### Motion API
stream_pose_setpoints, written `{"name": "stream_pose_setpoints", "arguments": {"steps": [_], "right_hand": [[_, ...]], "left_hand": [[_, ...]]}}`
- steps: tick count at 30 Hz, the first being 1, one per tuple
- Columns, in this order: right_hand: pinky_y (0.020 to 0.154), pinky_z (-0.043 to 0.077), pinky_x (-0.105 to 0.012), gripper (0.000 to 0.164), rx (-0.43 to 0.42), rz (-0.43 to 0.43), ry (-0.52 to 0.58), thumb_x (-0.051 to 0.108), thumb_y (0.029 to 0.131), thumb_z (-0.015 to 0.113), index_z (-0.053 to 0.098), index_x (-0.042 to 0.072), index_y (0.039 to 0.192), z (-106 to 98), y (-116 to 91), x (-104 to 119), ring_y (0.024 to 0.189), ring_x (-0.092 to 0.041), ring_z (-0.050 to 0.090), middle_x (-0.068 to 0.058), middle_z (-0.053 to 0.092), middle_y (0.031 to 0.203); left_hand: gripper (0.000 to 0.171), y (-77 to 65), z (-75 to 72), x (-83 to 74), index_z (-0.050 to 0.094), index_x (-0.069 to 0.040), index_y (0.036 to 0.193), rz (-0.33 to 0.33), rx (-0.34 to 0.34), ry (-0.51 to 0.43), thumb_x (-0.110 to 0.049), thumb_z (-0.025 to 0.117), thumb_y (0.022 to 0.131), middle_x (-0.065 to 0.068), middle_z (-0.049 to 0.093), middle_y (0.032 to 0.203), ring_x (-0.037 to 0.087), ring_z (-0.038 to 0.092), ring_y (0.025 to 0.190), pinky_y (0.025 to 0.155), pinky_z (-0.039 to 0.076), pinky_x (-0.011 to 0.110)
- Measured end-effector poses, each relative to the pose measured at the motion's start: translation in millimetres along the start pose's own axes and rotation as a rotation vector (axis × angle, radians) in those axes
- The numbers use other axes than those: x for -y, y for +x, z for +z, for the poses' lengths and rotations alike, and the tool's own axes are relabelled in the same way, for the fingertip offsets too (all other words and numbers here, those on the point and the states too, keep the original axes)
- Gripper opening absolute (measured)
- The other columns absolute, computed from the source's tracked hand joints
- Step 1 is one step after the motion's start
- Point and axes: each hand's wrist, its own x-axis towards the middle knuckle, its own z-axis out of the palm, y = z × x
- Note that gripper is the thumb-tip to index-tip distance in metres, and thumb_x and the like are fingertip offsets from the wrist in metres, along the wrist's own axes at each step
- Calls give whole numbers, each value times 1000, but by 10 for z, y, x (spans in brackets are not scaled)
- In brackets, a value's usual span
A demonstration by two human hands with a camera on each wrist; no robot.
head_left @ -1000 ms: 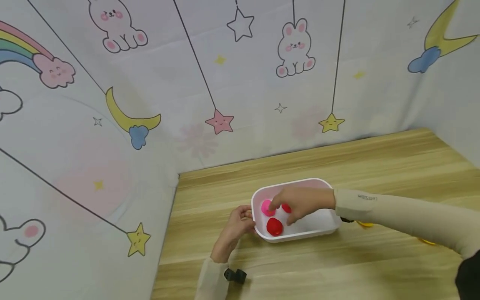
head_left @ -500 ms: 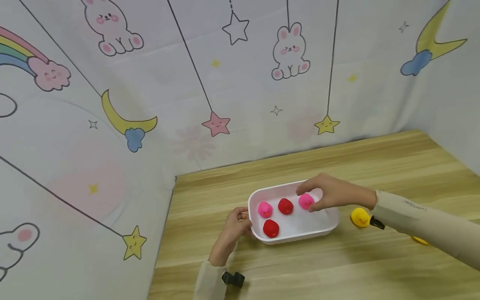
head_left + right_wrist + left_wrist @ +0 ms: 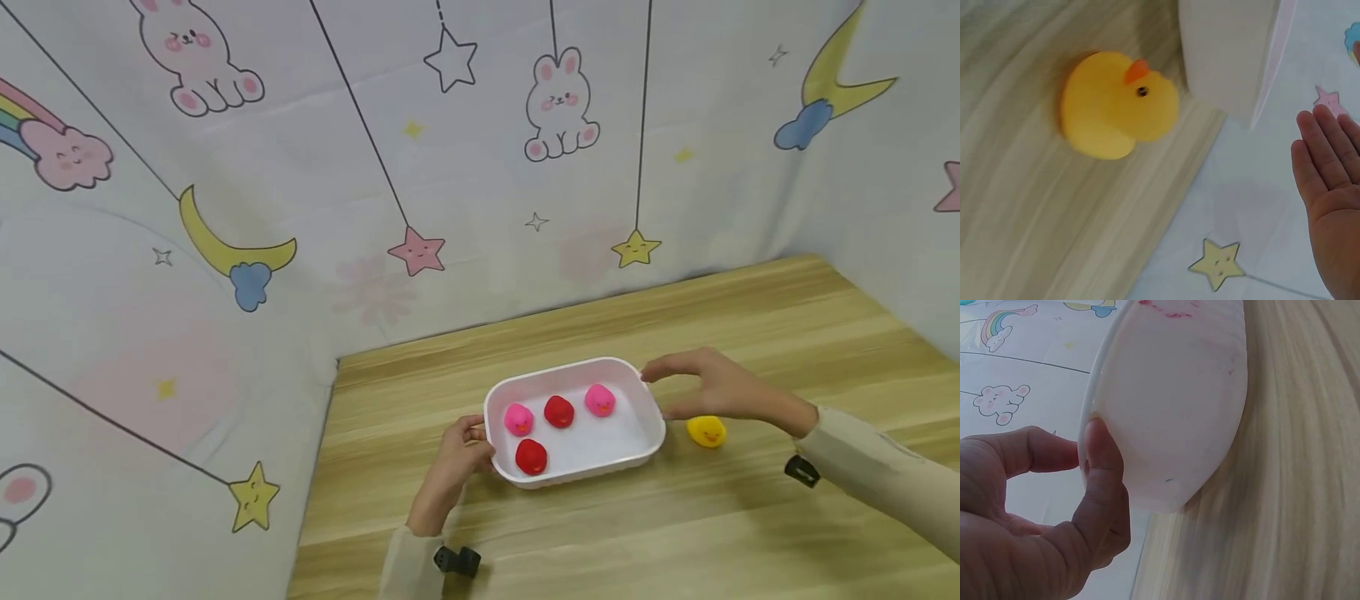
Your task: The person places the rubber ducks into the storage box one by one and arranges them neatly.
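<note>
A white plastic bin (image 3: 577, 475) stands on the table. Two pink rubber ducks (image 3: 600, 400) and two red rubber ducks (image 3: 531, 457) sit inside it, spaced apart. At its left end my left hand (image 3: 452, 462) pinches the rim; the left wrist view shows thumb and fingers on either side of the bin wall (image 3: 1166, 406). Beyond the right end is my right hand (image 3: 723, 387), fingers extended, holding nothing; whether its fingertips touch the rim I cannot tell. A yellow rubber duck (image 3: 707, 432) lies just under that hand, also seen in the right wrist view as a yellow duck (image 3: 1110, 103).
The bin rests on a wood-grain table (image 3: 600, 542). A white cloth (image 3: 480, 167) printed with rabbits, stars and moons hangs along the back and sides. Small black wrist devices (image 3: 457, 561) sit at both cuffs.
My right hand has moved right, from over the ducks to beyond the bin's right end, uncovering the right-hand pink duck. My left hand keeps its hold on the rim.
</note>
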Motion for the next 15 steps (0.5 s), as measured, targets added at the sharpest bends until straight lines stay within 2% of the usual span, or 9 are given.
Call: {"name": "stream_pose_setpoints", "arguments": {"steps": [3, 8, 13, 15], "right_hand": [[93, 54, -62, 59, -9, 34, 11, 25, 76, 88, 67, 3, 126, -23, -128, -81, 113, -32, 64, -6, 70, 122], [96, 52, -60, 76, 37, 86, -18, 22, 72, 91, 57, -3, 135, -15, -351, -227, 117, -35, 62, -12, 67, 127], [93, 55, -48, 81, 59, 83, -77, 16, 66, 92, 55, -7, 134, 78, -512, -409, 113, -37, 61, -15, 67, 124], [93, 54, -50, 82, 51, 58, -107, 14, 63, 92, 55, -10, 132, 126, -549, -471, 112, -39, 61, -18, 67, 122]], "left_hand": [[62, -6, 1, -6, 40, 20, 136, -8, -3, 0, 10, 56, 77, 19, 54, 97, 13, 56, 64, 55, 58, 22], [62, -4, 1, -2, 40, 20, 136, -7, 4, 6, 10, 56, 77, 19, 55, 97, 14, 56, 66, 55, 59, 24], [60, -5, -1, 1, 40, 20, 136, -10, -3, 20, 10, 57, 78, 19, 54, 98, 15, 57, 66, 57, 61, 28], [60, -9, 4, -5, 41, 20, 136, -10, 0, 18, 10, 57, 79, 20, 54, 98, 15, 57, 66, 57, 61, 28]]}}
